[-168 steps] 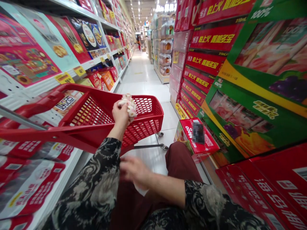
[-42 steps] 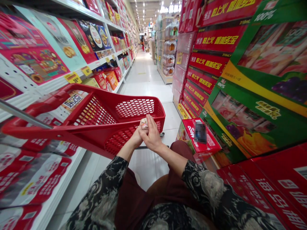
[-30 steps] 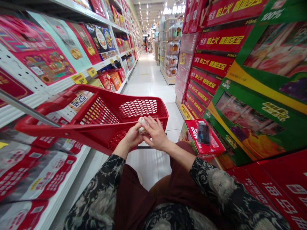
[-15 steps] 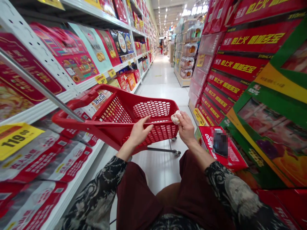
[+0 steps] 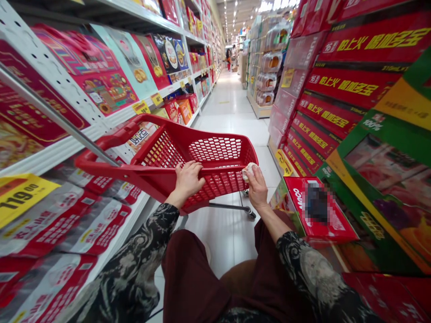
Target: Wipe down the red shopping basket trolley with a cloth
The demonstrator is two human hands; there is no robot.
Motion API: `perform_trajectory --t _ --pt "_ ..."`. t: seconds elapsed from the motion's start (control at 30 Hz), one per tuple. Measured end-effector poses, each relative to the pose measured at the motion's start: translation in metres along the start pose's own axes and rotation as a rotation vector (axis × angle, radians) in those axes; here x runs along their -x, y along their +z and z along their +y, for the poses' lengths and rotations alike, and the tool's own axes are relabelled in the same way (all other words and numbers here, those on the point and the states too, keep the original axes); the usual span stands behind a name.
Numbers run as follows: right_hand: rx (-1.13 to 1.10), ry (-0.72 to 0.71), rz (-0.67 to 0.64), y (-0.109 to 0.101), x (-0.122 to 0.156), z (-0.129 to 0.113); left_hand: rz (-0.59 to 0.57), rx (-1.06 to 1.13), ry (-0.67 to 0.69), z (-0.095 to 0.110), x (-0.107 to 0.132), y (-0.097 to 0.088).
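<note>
Two bare hands are in view, both over one red plastic shopping basket [image 5: 215,150] with moulded honeycomb walls. The left hand [image 5: 188,181] lies on the basket's near rim [image 5: 158,172], its fingers [image 5: 189,168] curled closed over the flat red bar. The right hand [image 5: 257,188] sits at the basket's right end, its fingertips [image 5: 253,176] pinched shut on one small crumpled wad [image 5: 249,171] of pale tissue or cloth; it is too small to tell which. The wad is at the basket's right wall, but whether it touches the wall cannot be told.

One grey metal pull rod [image 5: 57,114] runs up-left from the basket, and one thin metal base rod [image 5: 225,205] ends in a small caster [image 5: 249,213]. Two black sleeves [image 5: 134,269] with grey swirls and dark maroon trousers [image 5: 191,278] fill the bottom of the view.

Just right of the right hand, one red box [image 5: 323,224] with a pixelated patch lies on green fruit-printed cartons [image 5: 380,179], below stacked red cartons [image 5: 350,87] with yellow lettering. On the left, white perforated metal shelving [image 5: 43,58] carries glossy packages and one yellow price tag [image 5: 23,197] reading 119.00. White floor tiles [image 5: 225,237] run down the aisle.
</note>
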State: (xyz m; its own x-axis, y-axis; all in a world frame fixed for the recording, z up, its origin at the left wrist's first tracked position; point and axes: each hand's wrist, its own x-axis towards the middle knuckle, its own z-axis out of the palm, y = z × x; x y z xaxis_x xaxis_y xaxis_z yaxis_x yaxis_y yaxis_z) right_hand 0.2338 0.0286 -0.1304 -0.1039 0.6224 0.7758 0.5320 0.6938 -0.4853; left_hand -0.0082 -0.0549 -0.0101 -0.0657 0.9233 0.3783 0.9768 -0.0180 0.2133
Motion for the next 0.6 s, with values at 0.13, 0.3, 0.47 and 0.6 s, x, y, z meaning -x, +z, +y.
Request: perform_trajectory --t 0.13,0.3,0.47,0.6 --pt "0.026 -0.017 0.030 0.007 0.005 0.011 -0.043 -0.076 -0.013 0.001 -0.007 0.000" --pt "0.057 0.030 -0.021 0.011 0.028 0.027 -0.093 -0.149 -0.012 0.006 -0.015 0.001" --pt "0.057 0.106 -0.216 0.012 0.055 0.035 -0.160 -0.201 -0.002 0.014 -0.024 0.000" --pt "0.023 0.099 -0.077 -0.002 0.027 0.020 -0.203 -0.211 0.012 0.018 -0.033 0.003"
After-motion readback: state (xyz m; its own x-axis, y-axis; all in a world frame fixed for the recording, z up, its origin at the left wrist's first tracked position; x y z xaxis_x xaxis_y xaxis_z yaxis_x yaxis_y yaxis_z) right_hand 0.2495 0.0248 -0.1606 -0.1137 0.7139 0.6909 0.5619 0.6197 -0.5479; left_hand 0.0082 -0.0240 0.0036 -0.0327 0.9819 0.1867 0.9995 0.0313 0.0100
